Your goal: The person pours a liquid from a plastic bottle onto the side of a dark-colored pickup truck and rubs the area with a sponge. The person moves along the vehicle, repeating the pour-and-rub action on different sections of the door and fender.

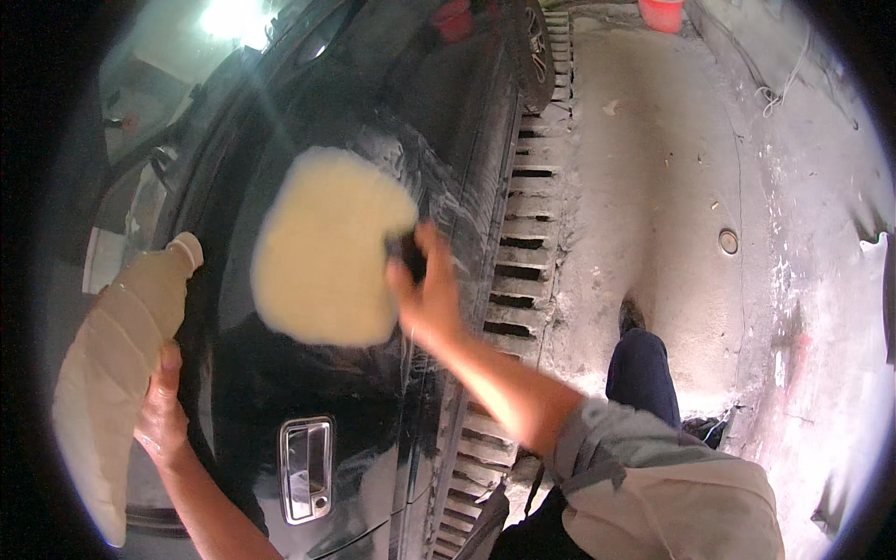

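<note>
A large rounded patch of pale yellow body filler [331,252] covers part of the black car door [355,383]. My right hand [429,289] is closed on a small dark block, likely a sanding block [408,257], held against the patch's right edge; both are blurred by motion. Whitish smears mark the door beside and above the patch. At the left, my left hand [165,411] grips a big, semi-clear plastic bottle [121,373] with a white cap, tilted with its cap up and to the right. Most of the left fingers are hidden behind the bottle.
A chrome door handle [307,469] sits below the patch. A slotted drain grate [523,243] runs along the car's side, with concrete floor [672,187] to its right. A wheel [537,56] and a red bucket [661,14] are at the far end. A white wall [821,280] stands right.
</note>
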`<state>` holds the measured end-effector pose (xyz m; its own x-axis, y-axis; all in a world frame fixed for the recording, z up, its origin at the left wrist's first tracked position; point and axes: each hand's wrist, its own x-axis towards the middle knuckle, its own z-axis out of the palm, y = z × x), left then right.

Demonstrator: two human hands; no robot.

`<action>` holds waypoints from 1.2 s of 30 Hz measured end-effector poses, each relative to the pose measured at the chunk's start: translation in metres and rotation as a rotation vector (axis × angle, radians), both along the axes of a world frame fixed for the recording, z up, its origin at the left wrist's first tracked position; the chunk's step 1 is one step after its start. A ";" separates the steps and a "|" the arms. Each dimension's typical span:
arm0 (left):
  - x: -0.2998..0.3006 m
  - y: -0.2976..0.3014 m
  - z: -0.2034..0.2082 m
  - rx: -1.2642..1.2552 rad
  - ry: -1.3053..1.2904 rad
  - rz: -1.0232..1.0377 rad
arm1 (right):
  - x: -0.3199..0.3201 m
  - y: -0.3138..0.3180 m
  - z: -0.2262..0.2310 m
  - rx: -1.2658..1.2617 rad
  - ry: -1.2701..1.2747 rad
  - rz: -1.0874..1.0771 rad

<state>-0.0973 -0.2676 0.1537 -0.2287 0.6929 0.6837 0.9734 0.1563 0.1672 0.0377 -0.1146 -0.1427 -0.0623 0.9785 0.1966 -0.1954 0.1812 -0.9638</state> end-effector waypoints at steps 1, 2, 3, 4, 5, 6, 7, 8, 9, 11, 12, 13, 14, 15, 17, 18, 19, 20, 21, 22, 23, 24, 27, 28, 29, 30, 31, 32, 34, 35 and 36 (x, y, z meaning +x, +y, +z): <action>0.000 -0.004 0.000 0.008 -0.009 0.042 | 0.001 0.034 0.009 -0.068 0.013 -0.006; -0.003 -0.004 -0.001 0.011 -0.029 0.047 | -0.005 0.063 0.005 -0.057 -0.002 -0.078; -0.007 -0.003 -0.002 0.010 -0.054 0.048 | -0.005 0.067 0.003 -0.066 0.026 -0.088; -0.008 -0.004 -0.001 -0.002 -0.072 0.057 | -0.008 0.063 0.003 -0.087 0.059 -0.092; -0.009 -0.007 -0.002 -0.011 -0.101 0.059 | -0.011 0.030 0.000 -0.058 0.081 -0.035; -0.006 -0.007 -0.002 -0.009 -0.130 0.054 | -0.009 -0.018 -0.003 -0.018 0.104 0.017; -0.005 -0.004 -0.004 -0.013 -0.167 0.044 | -0.003 -0.066 -0.012 0.100 0.041 0.017; -0.004 0.001 -0.007 -0.007 -0.138 -0.001 | 0.001 -0.092 -0.021 0.216 -0.023 0.012; -0.004 0.003 -0.007 0.000 -0.097 -0.035 | 0.001 -0.088 -0.023 0.225 -0.004 0.001; -0.002 0.001 -0.002 -0.026 -0.019 -0.056 | -0.003 -0.068 -0.021 0.202 0.013 -0.041; 0.000 -0.002 0.003 -0.039 0.023 -0.048 | -0.011 -0.038 -0.021 0.149 0.036 -0.045; 0.000 -0.003 0.001 -0.053 0.049 -0.046 | -0.011 -0.001 -0.016 0.035 0.031 -0.043; 0.001 -0.001 0.001 -0.064 0.071 -0.062 | -0.016 0.040 -0.019 -0.005 0.034 -0.115; 0.002 0.001 0.003 -0.077 0.096 -0.077 | -0.016 0.077 -0.017 -0.087 0.037 -0.157; 0.001 0.000 0.004 -0.105 0.146 -0.080 | -0.002 0.122 -0.024 -0.166 0.166 -0.107; -0.002 -0.004 0.002 -0.114 0.180 -0.060 | 0.010 0.120 -0.024 -0.213 0.276 -0.059; -0.005 -0.003 0.000 -0.106 0.211 -0.050 | 0.021 0.122 -0.030 -0.165 0.409 -0.089; -0.006 -0.002 -0.001 -0.126 0.218 -0.049 | 0.033 0.116 -0.035 -0.128 0.540 -0.110; -0.006 -0.001 -0.001 -0.145 0.224 -0.049 | 0.049 0.104 -0.042 -0.235 0.688 -0.033; -0.007 0.000 -0.002 -0.160 0.231 -0.049 | 0.069 0.091 -0.044 -0.339 0.836 0.046; -0.014 -0.004 -0.004 -0.178 0.141 -0.048 | 0.088 0.087 -0.058 -0.451 0.842 0.137; -0.022 -0.008 -0.007 -0.197 0.051 -0.043 | 0.105 0.082 -0.074 -0.571 0.847 0.232; 0.003 0.000 0.007 -0.264 -0.091 -0.204 | 0.153 0.071 -0.074 -0.882 0.854 0.652; 0.009 0.000 0.017 -0.288 -0.396 -0.286 | 0.162 0.065 -0.065 -0.993 0.838 0.737; 0.036 0.008 0.036 -0.282 -0.692 -0.319 | 0.166 0.059 -0.053 -1.076 0.961 0.921; 0.061 0.021 0.052 -0.341 -0.581 0.140 | 0.167 0.048 -0.037 -1.110 1.000 0.955; 0.080 0.057 0.022 -0.334 -0.632 0.129 | 0.180 0.049 -0.034 -1.194 0.909 0.951; 0.122 0.124 0.004 -0.614 -0.505 0.758 | 0.193 0.056 -0.029 -1.284 0.872 0.933; 0.156 0.147 0.011 -0.834 -0.205 1.160 | 0.203 0.053 0.003 -1.204 0.888 1.055; 0.135 0.115 0.001 -0.759 -0.033 0.589 | 0.210 0.056 0.020 -1.206 0.908 1.064; 0.116 0.083 0.004 -0.656 0.182 0.057 | 0.210 0.053 0.045 -1.224 0.950 1.116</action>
